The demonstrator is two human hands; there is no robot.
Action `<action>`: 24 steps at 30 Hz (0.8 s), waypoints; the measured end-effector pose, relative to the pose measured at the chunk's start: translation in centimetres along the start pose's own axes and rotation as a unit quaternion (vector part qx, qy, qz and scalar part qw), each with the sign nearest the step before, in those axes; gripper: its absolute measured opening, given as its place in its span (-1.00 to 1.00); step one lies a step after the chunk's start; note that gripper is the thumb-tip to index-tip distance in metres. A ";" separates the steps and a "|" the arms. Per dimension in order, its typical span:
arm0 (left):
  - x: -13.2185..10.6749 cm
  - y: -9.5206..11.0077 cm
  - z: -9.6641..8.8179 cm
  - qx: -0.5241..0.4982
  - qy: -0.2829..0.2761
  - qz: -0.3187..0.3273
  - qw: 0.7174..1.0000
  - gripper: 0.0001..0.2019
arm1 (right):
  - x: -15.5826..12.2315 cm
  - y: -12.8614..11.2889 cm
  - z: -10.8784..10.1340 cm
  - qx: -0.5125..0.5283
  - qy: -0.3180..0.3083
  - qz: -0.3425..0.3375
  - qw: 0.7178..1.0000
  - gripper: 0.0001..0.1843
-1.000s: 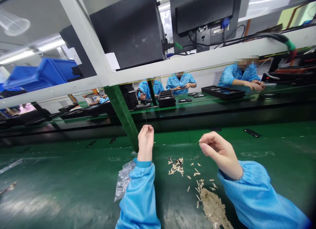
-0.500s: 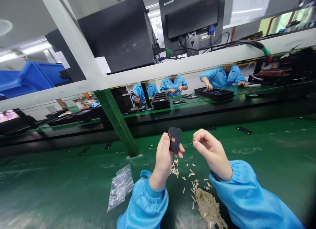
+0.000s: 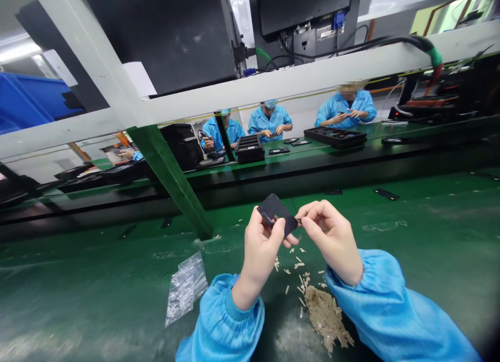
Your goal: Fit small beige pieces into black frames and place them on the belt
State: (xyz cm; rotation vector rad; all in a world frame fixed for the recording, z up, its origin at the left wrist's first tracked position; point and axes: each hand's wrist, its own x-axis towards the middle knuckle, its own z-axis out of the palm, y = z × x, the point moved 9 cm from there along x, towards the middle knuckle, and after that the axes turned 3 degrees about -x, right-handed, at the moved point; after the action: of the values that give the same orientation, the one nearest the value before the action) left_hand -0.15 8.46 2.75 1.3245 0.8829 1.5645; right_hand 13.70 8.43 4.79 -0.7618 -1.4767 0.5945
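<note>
A flat black plastic cover [image 3: 276,212] with a small cutout is gripped in my left hand [image 3: 262,247], thumb over its face, held tilted above the green table. My right hand [image 3: 330,234] pinches a tiny dark piece [image 3: 299,222] right at the cover's right corner; its kind is too small to make out. Whether that piece is joined to the cover I cannot tell. Below and between my hands lies a pile of small beige strips [image 3: 328,315], with several loose ones scattered towards the cover.
Clear plastic bags [image 3: 187,286] lie left of my left sleeve. A green post [image 3: 172,185] rises from the table. Flat black parts [image 3: 386,194] lie along the far side. Beyond the divider, co-workers in blue [image 3: 269,120] sit by black trays [image 3: 336,137].
The cover has turned in my left hand, and my thumb has come across its face. My right hand has brought the tiny piece leftward to the cover's corner. The camera view has shifted slightly.
</note>
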 end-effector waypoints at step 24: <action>-1.0 1.6 -1.2 0.137 0.029 0.076 0.987 -0.90 | -0.5 -2.4 0.8 -0.110 -0.054 -0.073 0.990 -0.86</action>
State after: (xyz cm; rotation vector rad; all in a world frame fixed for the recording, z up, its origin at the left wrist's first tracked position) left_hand -1.61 6.98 3.67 1.5781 1.0850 1.6486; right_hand 12.68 6.61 6.29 -0.7936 -1.7004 0.3705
